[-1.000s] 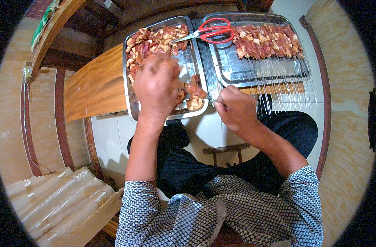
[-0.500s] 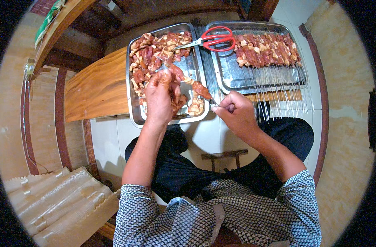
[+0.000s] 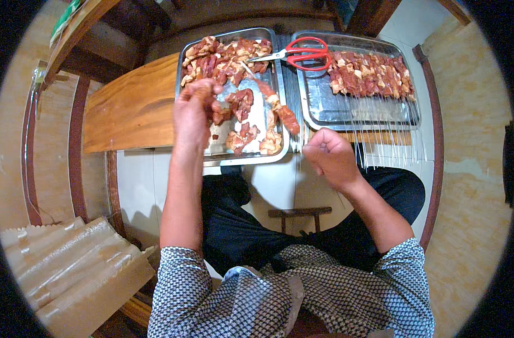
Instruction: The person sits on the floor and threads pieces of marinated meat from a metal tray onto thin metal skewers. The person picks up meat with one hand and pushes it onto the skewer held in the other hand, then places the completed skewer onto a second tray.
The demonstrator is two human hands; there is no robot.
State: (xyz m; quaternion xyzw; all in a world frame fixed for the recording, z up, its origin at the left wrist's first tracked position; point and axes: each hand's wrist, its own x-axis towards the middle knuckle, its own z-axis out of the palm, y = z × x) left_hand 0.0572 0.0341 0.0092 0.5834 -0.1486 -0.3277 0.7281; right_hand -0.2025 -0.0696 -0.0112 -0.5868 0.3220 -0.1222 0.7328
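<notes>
Resting on the wooden board [image 3: 130, 107], your left tray [image 3: 271, 84] holds loose meat [image 3: 220, 63]; the right tray [image 3: 316, 96] holds a row of filled sticks [image 3: 372, 76]. Red-handled scissors [image 3: 281, 55] bridge both trays — a bump from either hand could tip them into the meat. Your left hand [image 3: 194, 111] is blurred above the left tray, so I can't tell whether its fingers grip a piece. Your right hand [image 3: 333, 158] has its fingers curled together, apparently clamped on the bare end of the loaded skewer [image 3: 276, 104], which slants over that tray's right rim. A loose pinch could let it roll; reaching carelessly past its exposed tip [image 3: 244, 66] could prick you.
</notes>
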